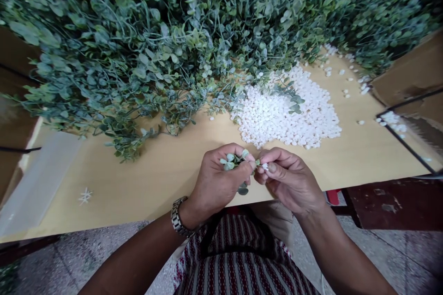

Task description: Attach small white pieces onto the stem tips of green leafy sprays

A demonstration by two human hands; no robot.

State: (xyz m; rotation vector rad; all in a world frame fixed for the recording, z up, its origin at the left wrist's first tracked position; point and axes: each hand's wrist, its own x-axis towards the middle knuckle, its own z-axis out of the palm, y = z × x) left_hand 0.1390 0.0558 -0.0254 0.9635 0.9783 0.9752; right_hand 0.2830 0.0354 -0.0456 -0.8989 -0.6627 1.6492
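Note:
Pinched in my left hand [221, 177] is a sprig of artificial leaves [228, 162], its small green leaves poking out above and below the fingers. My right hand [294, 179] grips a tiny white plastic piece [265, 166] between thumb and forefinger, right at the sprig's tip. Both hands meet close to the table's front edge. Just beyond them spreads a heap of small white plastic pieces [287, 115], with a loose leafy bit [295, 103] lying on top.
A big mass of artificial greenery [194, 23] covers the back of the table [148, 189]. Cardboard [415, 73] with a black rod stands at the right. On the left lie a translucent plastic strip [41, 179] and a small white star-shaped piece [85, 196]. A dark red bench [398, 205] is at lower right.

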